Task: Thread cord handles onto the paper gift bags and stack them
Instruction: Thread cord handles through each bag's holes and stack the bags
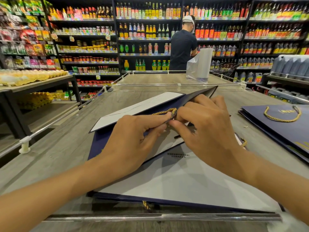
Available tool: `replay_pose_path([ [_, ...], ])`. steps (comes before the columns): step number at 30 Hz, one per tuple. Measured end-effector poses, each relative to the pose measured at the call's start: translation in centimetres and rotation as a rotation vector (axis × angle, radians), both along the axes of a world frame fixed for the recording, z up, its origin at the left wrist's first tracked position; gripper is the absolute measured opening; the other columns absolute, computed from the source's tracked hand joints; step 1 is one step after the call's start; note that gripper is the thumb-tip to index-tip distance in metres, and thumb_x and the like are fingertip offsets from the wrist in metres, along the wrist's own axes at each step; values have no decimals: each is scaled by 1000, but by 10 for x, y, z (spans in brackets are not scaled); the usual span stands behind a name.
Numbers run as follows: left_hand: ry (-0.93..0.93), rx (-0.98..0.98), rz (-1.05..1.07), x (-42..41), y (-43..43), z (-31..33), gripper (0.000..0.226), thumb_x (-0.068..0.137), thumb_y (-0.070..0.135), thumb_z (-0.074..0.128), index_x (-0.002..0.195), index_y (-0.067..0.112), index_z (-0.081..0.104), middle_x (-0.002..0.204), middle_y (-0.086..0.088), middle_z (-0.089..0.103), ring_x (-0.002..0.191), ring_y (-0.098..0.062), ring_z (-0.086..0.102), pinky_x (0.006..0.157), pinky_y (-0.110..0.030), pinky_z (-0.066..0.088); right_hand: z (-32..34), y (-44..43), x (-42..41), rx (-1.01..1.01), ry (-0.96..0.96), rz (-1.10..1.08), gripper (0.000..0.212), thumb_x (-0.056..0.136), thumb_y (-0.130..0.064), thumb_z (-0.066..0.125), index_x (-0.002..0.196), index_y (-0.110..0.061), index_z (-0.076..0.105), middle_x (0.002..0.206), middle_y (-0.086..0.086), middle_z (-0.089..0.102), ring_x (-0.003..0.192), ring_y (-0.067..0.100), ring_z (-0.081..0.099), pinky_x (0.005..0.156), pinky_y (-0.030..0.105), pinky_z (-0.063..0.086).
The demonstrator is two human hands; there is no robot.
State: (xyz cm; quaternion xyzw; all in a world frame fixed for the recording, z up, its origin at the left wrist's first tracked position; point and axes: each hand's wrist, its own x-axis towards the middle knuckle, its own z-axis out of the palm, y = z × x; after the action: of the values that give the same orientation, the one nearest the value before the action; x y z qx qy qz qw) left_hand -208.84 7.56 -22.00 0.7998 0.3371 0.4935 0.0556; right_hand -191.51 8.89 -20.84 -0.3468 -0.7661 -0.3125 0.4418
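A flat navy paper gift bag (175,174) with a white inside lies in front of me on the wooden table (66,144), its top flap (138,108) lifted. A gold cord (164,112) runs along the flap's rim. My left hand (133,139) pinches the cord and the rim between thumb and forefinger. My right hand (205,128) meets it there, its thumb and fingertips pinching the same spot on the rim. At the right lies a stack of navy bags (287,131) with a gold cord handle (282,114) on the top one. A cord end (146,205) hangs at the near edge.
A low clear rail (177,84) crosses the table behind the bag. Beyond it a person in a dark shirt (182,47) faces shelves of bottles, beside a roll of plastic bags (200,67). Egg trays (30,77) sit on a table at left. Jugs (292,66) stand at right.
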Motion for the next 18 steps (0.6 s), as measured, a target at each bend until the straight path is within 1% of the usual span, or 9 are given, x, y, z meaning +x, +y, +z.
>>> replay_pose_path([
  [2,9,2,-5,0,0,1,38,86,31,50,122,20,58,109,22,65,104,8,60,87,-19,53,0,1,0,-8,6,26,23,82,-26,59,62,-18,53,61,-6,57,71,16,45,67,32,24],
  [7,23,-8,-2,-1,-1,1,39,87,33,48,123,21,58,115,17,64,109,7,58,89,-19,52,-1,0,4,-52,-4,59,22,81,-24,58,61,-17,52,60,-7,56,72,13,43,68,31,21],
  [11,69,6,27,-2,0,1,39,87,34,48,121,21,61,117,16,64,110,2,59,91,-23,52,-4,0,7,-89,-38,46,25,82,-34,55,61,-19,55,62,-9,61,72,16,52,69,30,19],
  [13,77,8,29,-1,0,0,39,86,35,50,120,21,63,115,16,65,109,1,60,90,-24,52,-5,0,7,-93,-44,42,29,81,-41,55,60,-21,58,62,-10,63,72,15,53,69,30,20],
  [16,90,40,82,-2,-1,1,37,84,38,52,114,23,67,108,14,69,100,0,65,78,-27,56,-4,3,11,-103,-54,68,38,79,-52,55,60,-20,61,62,-7,64,66,17,57,68,29,26],
  [18,117,70,147,-4,0,3,36,83,41,50,109,26,70,103,12,71,94,-2,67,73,-28,57,4,4,18,-53,-71,162,43,75,-57,61,64,-16,65,63,-2,65,62,20,58,64,30,37],
])
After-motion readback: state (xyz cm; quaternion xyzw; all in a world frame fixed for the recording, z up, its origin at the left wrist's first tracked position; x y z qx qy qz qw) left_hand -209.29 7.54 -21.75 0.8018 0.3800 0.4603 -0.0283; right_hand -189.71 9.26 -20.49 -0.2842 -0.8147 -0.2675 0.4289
